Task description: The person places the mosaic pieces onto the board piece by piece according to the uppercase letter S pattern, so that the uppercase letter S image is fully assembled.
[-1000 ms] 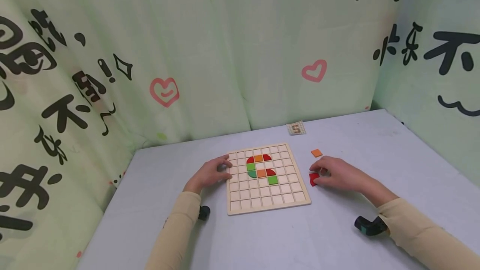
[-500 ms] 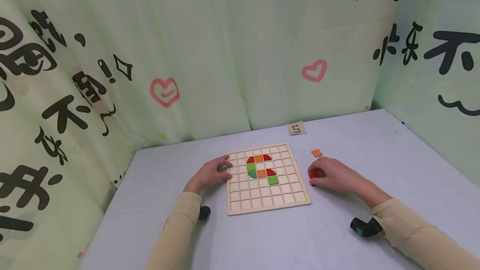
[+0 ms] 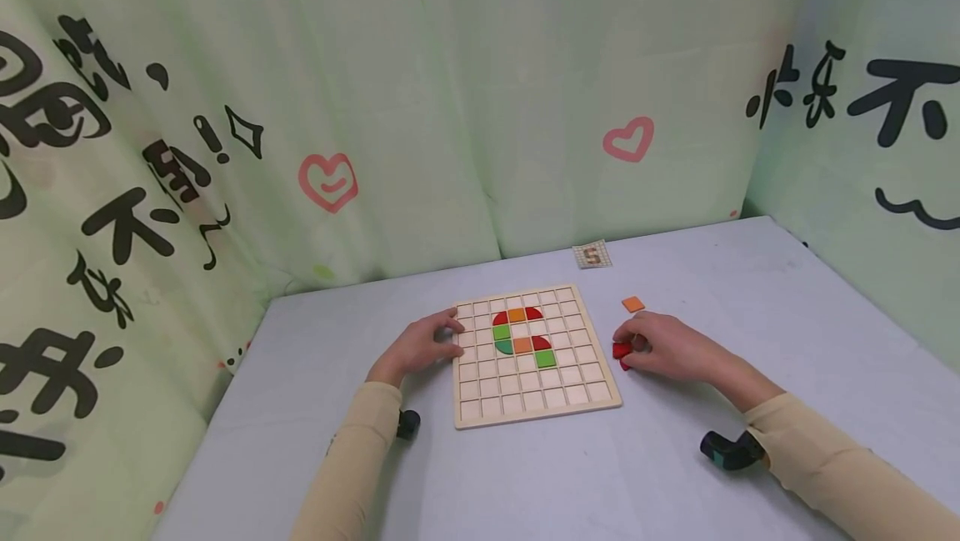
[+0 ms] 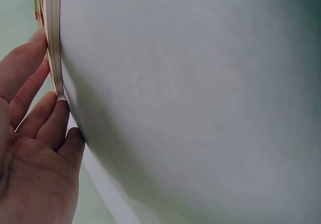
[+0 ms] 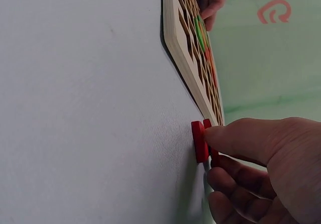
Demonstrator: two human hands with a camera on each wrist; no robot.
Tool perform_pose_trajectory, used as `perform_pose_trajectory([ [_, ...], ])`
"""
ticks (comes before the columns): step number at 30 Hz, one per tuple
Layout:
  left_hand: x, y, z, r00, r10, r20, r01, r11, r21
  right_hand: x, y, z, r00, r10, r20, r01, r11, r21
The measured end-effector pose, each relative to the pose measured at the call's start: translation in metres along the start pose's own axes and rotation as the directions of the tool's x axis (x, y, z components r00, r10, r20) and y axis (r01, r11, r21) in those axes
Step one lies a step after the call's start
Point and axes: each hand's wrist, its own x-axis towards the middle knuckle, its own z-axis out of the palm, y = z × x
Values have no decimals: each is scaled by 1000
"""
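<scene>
My left hand (image 3: 420, 347) rests against the left edge of a wooden grid board (image 3: 480, 416), its fingertips and thumb touching the rim. In the left wrist view the fingers (image 4: 35, 123) lie along the board's side (image 4: 52, 38). On the grid, red, orange and green tiles form a curved line. To the right of the board, my right hand (image 3: 667, 348) pinches a red tile (image 5: 215, 159) between thumb and fingers. Another red tile (image 5: 199, 142) lies right beside it on the table, close to the thumb tip.
An orange square tile (image 3: 633, 304) lies just beyond my right hand. At the table's back edge is a small card (image 3: 592, 255) with a grid pattern. A printed curtain (image 3: 465, 107) hangs behind the white table (image 3: 525, 483).
My right hand has shifted slightly left toward the board, and two red tiles now show apart at its fingertips. The left hand and the board have stayed put.
</scene>
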Motion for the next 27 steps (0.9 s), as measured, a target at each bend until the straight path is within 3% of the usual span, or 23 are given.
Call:
perform_pose_trajectory([
  [27, 2, -2, 1, 1000, -9, 1, 9, 1000, -8, 7, -5, 8, 999, 47, -24, -46, 998, 33],
])
